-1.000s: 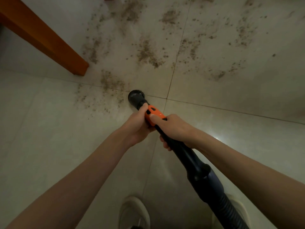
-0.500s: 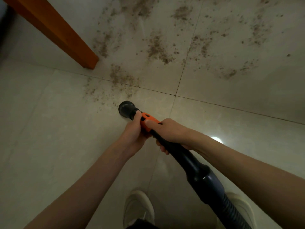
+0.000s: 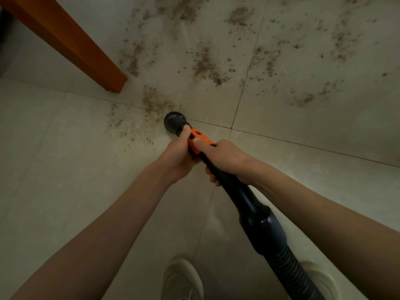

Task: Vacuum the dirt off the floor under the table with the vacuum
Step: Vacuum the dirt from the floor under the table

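Note:
I hold a black vacuum wand with an orange collar in both hands. My left hand grips the wand just behind the round black nozzle. Behind it, my right hand grips the wand with its thumb on the orange collar. The nozzle points down at the tile floor, at the near edge of a patch of brown dirt. More dirt lies scattered over the tiles beyond it. A ribbed black hose runs back to the lower right.
An orange wooden table leg slants down to the floor at upper left, a short way left of the nozzle. My two light shoes stand at the bottom edge. Pale tiles with dark grout lines cover the floor.
The nozzle slid left and toward me, then forward and right again to the edge of the dirt patch near the grout line. Both hands kept their grip.

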{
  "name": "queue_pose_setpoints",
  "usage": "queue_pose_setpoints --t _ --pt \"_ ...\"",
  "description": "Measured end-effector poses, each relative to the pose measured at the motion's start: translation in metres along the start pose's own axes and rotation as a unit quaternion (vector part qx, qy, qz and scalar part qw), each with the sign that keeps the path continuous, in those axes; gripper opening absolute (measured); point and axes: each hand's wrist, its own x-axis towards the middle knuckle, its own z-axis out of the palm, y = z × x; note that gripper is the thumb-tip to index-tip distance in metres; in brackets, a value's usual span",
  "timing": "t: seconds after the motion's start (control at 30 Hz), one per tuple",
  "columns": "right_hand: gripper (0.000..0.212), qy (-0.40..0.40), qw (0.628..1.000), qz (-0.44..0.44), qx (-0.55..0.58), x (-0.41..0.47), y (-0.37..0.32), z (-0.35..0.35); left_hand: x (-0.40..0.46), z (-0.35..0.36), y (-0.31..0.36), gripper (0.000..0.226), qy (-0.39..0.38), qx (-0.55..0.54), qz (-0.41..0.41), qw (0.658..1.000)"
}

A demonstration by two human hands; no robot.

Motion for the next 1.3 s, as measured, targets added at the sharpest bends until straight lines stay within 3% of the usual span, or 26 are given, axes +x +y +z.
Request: queue_pose_setpoints --t 0.43,0.7,1.3 --pt "0.045 0.019 0.999 -0.015 0.045 0.017 -0.010 -0.014 0.024 0.014 0.023 0.059 -0.007 0.021 -0.013 1.000" --pt "0.045 0.022 0.997 -0.015 0.072 0.030 -0.021 -0.030 0.041 0.028 0.041 0.042 0.001 0.029 -0.004 1.000" --pt "0.048 0.018 0.991 -0.031 0.126 0.051 -0.045 -0.048 0.076 0.046 0.067 0.039 0.013 0.047 0.030 0.998"
